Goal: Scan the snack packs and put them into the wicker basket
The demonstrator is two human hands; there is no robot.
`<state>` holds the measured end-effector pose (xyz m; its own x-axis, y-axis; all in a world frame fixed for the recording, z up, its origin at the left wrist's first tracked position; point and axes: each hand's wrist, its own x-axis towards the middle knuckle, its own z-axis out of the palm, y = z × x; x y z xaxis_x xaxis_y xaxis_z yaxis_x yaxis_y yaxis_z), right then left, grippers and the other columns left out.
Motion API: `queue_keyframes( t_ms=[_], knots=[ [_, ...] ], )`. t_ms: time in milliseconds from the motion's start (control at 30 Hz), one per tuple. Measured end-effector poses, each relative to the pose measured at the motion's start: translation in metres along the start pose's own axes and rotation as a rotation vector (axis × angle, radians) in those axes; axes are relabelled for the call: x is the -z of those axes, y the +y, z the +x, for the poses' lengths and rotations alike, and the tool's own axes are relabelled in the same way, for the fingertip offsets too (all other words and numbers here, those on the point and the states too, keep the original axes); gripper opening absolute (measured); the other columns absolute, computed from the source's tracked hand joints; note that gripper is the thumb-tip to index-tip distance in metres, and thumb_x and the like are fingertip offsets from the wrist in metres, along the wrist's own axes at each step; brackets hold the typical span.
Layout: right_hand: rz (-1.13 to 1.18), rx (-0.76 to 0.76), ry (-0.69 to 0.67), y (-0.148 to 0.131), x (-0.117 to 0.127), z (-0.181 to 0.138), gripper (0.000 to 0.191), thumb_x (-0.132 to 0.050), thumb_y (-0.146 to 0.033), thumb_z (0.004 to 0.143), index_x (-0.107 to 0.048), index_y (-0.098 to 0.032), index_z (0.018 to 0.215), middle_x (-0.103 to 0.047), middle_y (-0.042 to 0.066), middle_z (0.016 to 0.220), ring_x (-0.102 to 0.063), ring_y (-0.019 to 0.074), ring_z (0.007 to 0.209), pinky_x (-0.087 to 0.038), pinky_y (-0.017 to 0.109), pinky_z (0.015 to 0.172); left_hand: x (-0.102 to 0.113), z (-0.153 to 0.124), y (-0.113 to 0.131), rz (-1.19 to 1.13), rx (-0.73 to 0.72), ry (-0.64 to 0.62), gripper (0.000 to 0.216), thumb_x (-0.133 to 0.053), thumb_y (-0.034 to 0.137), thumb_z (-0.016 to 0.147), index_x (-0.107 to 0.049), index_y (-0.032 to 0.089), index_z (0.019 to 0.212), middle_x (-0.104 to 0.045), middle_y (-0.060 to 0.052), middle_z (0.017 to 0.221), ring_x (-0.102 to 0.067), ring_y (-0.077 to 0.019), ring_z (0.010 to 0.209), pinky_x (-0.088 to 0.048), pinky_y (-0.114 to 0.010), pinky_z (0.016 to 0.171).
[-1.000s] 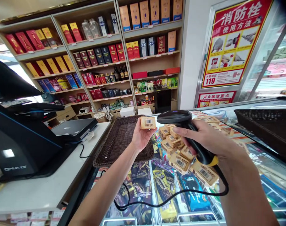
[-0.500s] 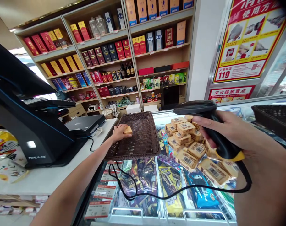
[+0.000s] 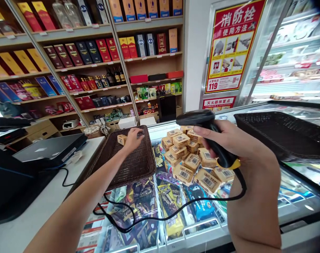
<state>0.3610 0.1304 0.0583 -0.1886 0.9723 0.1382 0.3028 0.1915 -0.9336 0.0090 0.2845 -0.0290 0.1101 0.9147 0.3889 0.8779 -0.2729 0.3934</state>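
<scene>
My left hand (image 3: 133, 138) reaches over a brown wicker basket (image 3: 139, 165), fingers stretched out flat. One small tan packet (image 3: 121, 139) with a barcode label lies in the basket right beside the thumb. In my right hand (image 3: 236, 147) is a black barcode scanner (image 3: 202, 118) with a yellow band, held above a pile of the same tan packets (image 3: 187, 156) on the freezer's glass lid (image 3: 294, 196). The scanner's black cable (image 3: 160, 218) loops down across the glass towards the counter.
A second dark wicker basket (image 3: 281, 133) sits on the freezer at the right. A black till (image 3: 9, 175) and a flat grey device (image 3: 49, 149) stand on the white counter (image 3: 36, 214) at the left. Shelves of boxed bottles (image 3: 96, 52) fill the back wall.
My left hand carried the packet from in front of the scanner down into the brown basket and has opened beside it. The right hand keeps holding the scanner; the view has swung right.
</scene>
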Motion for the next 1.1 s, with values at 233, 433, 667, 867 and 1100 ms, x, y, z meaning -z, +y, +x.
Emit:
queue_keyframes(
  t_ms=[233,433,667,867,1100],
  knots=[
    [-0.068,-0.069,-0.140,0.018,0.013,0.012,0.040,-0.084,-0.057,0.069,-0.067,-0.022,0.079,-0.064,0.000,0.053,-0.060,0.0159,0.040,-0.042,0.023,0.033,-0.051,0.007,0.128,-0.292,-0.343,-0.275,0.054,-0.084,0.050,0.065,-0.065,0.021,0.107,-0.062,-0.012,0.125,-0.051,-0.0373,0.126,-0.039,-0.047,0.109],
    [-0.126,-0.090,-0.061,0.015,0.021,0.006,0.048,-0.074,-0.068,0.075,-0.064,-0.021,0.072,-0.066,0.004,0.054,-0.062,0.0183,0.045,-0.047,0.026,0.037,-0.092,-0.021,0.161,-0.257,0.187,-0.114,0.074,-0.085,0.055,0.063,-0.052,0.017,0.117,-0.050,-0.024,0.133,-0.052,-0.0455,0.123,-0.045,-0.050,0.097],
    [-0.178,-0.075,-0.079,0.013,0.018,0.004,0.054,-0.067,-0.073,0.077,-0.060,-0.020,0.075,-0.066,0.004,0.060,-0.064,0.0172,0.049,-0.048,0.025,0.041,-0.094,-0.031,0.157,-0.218,0.030,0.013,0.059,-0.085,0.028,0.068,-0.047,0.023,0.113,-0.062,-0.009,0.111,-0.059,-0.0308,0.109,-0.048,-0.038,0.085],
    [0.003,-0.030,-0.062,-0.001,-0.010,0.009,0.055,-0.066,-0.073,0.078,-0.055,-0.019,0.076,-0.064,0.002,0.060,-0.061,0.0143,0.045,-0.048,0.024,0.039,-0.047,-0.043,0.108,-0.215,-0.089,0.403,0.051,-0.081,0.011,0.067,-0.052,0.023,0.108,-0.056,-0.005,0.109,-0.057,-0.0252,0.105,-0.048,-0.037,0.089],
    [0.030,-0.015,-0.273,-0.014,-0.056,0.011,0.049,-0.067,-0.066,0.083,-0.051,-0.020,0.075,-0.060,-0.002,0.059,-0.059,0.0121,0.042,-0.048,0.022,0.039,-0.008,-0.070,0.061,-0.161,-0.018,0.477,0.057,-0.085,0.008,0.062,-0.052,0.023,0.106,-0.055,-0.004,0.108,-0.058,-0.0252,0.104,-0.048,-0.036,0.088]
  ],
)
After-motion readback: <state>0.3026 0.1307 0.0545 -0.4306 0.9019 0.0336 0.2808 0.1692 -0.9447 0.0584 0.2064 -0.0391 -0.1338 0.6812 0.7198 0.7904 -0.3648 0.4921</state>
